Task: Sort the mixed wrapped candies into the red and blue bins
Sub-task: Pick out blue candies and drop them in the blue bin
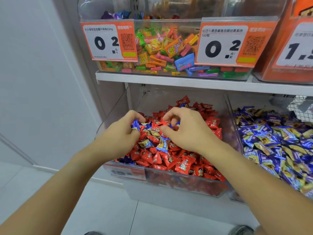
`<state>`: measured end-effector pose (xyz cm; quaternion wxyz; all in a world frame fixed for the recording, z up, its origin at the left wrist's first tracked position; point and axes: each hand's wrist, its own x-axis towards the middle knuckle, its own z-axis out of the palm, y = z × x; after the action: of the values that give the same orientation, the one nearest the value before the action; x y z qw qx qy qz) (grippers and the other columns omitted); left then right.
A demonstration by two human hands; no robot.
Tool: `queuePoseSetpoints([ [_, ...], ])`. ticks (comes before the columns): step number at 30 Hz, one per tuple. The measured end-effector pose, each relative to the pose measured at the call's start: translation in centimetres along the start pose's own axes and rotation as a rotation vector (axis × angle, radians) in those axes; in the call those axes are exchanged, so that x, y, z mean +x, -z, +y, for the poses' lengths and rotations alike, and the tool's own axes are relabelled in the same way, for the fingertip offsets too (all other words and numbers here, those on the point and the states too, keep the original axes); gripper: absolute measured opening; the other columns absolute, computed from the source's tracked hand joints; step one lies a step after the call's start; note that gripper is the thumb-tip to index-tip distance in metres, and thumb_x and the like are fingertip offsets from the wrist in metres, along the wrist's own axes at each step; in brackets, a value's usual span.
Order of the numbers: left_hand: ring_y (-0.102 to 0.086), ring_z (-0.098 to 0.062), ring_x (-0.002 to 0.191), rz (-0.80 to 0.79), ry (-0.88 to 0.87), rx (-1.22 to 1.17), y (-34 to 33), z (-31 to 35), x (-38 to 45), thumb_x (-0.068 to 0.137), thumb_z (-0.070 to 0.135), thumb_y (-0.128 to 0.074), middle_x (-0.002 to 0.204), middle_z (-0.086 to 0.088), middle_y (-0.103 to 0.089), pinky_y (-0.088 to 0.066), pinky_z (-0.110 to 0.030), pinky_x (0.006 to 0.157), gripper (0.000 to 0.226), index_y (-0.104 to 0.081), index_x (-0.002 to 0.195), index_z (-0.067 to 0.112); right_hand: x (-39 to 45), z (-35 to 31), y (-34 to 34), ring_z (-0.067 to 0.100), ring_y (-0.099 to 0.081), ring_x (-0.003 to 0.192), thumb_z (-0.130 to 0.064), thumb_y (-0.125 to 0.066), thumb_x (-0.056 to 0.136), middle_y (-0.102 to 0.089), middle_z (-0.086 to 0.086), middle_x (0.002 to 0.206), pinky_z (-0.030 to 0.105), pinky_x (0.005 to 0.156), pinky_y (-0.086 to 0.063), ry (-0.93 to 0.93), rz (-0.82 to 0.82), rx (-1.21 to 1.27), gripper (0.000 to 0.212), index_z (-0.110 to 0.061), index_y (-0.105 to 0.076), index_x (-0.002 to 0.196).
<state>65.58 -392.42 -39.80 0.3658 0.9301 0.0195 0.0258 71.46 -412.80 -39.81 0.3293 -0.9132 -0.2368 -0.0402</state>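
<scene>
Both hands work in the red bin at the centre of the frame, a clear tub heaped with red wrapped candies among which blue-and-gold strays lie, so the reaching is aimed at the odd colours. The left hand, left of centre, has its fingers curled round a blue candy, pinching it at the top of the pile, probably so it lifts clear without dragging red ones along. The right hand, just beside it, curls its fingers over another blue wrapper; it appears to pinch it, though the fingertips hide most of the piece. At least 2 more blue-and-gold candies lie loose between the wrists, not yet taken. The blue bin sits at the right edge of the frame, touching the red bin's wall, close enough for a short carry. Above, in the upper half, a shelf tub of assorted sweets carries 2 orange price tags.
</scene>
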Motion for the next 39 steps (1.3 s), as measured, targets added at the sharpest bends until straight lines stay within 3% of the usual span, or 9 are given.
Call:
queuePoseSetpoints([
  [6, -0.050, -0.003, 0.059, -0.100, -0.112, 0.365, -0.5, -0.4, -0.4, 0.083, 0.043, -0.073, 0.065, 0.009, -0.056, -0.036, -0.022, 0.056, 0.021, -0.059, 0.090, 0.029, -0.3, -0.2, 0.2, 0.009, -0.050, 0.093, -0.066, -0.077, 0.070, -0.051, -0.015, 0.095, 0.032, 0.081, -0.046, 0.055, -0.377, -0.274, 0.051, -0.036, -0.066, 0.110],
  [13, -0.047, -0.005, 0.043, -0.007, -0.052, 0.157, 0.7, -0.4, -0.2, 0.089, 0.042, -0.068, 0.051, 0.007, -0.054, -0.037, -0.018, 0.047, 0.024, -0.057, 0.075, 0.025, -0.5, 1.5, 2.1, 0.011, -0.069, 0.088, -0.027, -0.084, 0.077, -0.070, -0.009, 0.099, 0.041, 0.085, -0.055, -0.038, -0.300, 0.106, 0.035, -0.033, -0.058, 0.099],
  [17, -0.048, -0.008, 0.041, -0.012, -0.017, 0.021, 0.6, 0.2, 0.0, 0.088, 0.032, -0.070, 0.052, -0.001, -0.058, -0.042, -0.019, 0.041, 0.022, -0.057, 0.081, 0.016, -0.6, 2.6, 3.4, 0.019, -0.056, 0.054, -0.010, -0.066, 0.086, -0.072, 0.005, 0.083, 0.037, 0.057, -0.050, -0.077, -0.243, 0.157, 0.026, -0.030, -0.054, 0.097],
  [20, -0.042, -0.006, 0.042, 0.012, -0.031, -0.049, -0.2, 0.6, 0.5, 0.088, 0.024, -0.067, 0.058, 0.004, -0.056, -0.040, -0.024, 0.047, 0.009, -0.058, 0.090, 0.021, -0.7, 3.2, 3.5, 0.006, -0.040, 0.040, -0.011, -0.059, 0.089, -0.064, -0.013, 0.060, 0.023, 0.045, -0.034, -0.092, -0.321, 0.069, 0.026, -0.035, -0.058, 0.099],
  [22, -0.038, -0.006, 0.041, 0.008, -0.030, -0.075, -0.7, 0.9, 0.9, 0.089, 0.022, -0.062, 0.060, 0.002, -0.056, -0.035, -0.023, 0.046, 0.005, -0.061, 0.093, 0.025, -0.9, 2.9, 3.3, 0.001, -0.051, 0.051, -0.021, -0.064, 0.087, -0.068, -0.015, 0.070, 0.021, 0.054, -0.041, -0.067, -0.397, -0.041, 0.025, -0.038, -0.061, 0.105],
  [24, -0.036, -0.005, 0.041, 0.001, -0.037, -0.069, -1.2, 1.2, 1.2, 0.091, 0.022, -0.058, 0.054, 0.005, -0.053, -0.033, -0.020, 0.045, 0.005, -0.063, 0.090, 0.022, -0.9, 3.1, 2.8, 0.004, -0.062, 0.087, -0.040, -0.069, 0.083, -0.073, -0.008, 0.097, 0.029, 0.083, -0.049, -0.006, -0.431, -0.200, 0.029, -0.042, -0.063, 0.112],
  [27, -0.036, -0.005, 0.040, 0.008, -0.054, -0.043, -2.0, 1.6, 1.4, 0.094, 0.026, -0.057, 0.047, 0.012, -0.047, -0.031, -0.017, 0.044, 0.014, -0.063, 0.084, 0.018, -0.8, 3.3, 2.4, 0.015, -0.063, 0.105, -0.045, -0.066, 0.090, -0.071, -0.010, 0.110, 0.037, 0.097, -0.048, 0.044, -0.377, -0.259, 0.018, -0.039, -0.069, 0.107],
  [35, -0.038, -0.008, 0.039, 0.046, -0.093, -0.288, -4.9, 5.9, 1.1, 0.099, 0.034, -0.054, 0.050, -0.001, -0.050, -0.034, -0.017, 0.043, 0.032, -0.054, 0.085, 0.005, -2.4, 2.9, 5.2, 0.008, -0.051, 0.048, -0.036, -0.055, 0.095, -0.070, 0.000, 0.078, 0.026, 0.048, -0.037, -0.108, -0.061, 0.208, 0.009, -0.028, -0.061, 0.095],
  [39, -0.047, -0.009, 0.039, -0.037, -0.195, -0.385, -8.2, 10.6, 0.6, 0.102, 0.027, -0.049, 0.053, -0.003, -0.060, -0.037, -0.021, 0.045, 0.021, -0.056, 0.094, 0.009, -4.4, 3.2, 5.9, 0.012, -0.046, 0.048, -0.040, -0.053, 0.092, -0.062, -0.004, 0.064, 0.027, 0.052, -0.031, -0.199, 0.094, 0.345, 0.013, -0.027, -0.053, 0.093],
])
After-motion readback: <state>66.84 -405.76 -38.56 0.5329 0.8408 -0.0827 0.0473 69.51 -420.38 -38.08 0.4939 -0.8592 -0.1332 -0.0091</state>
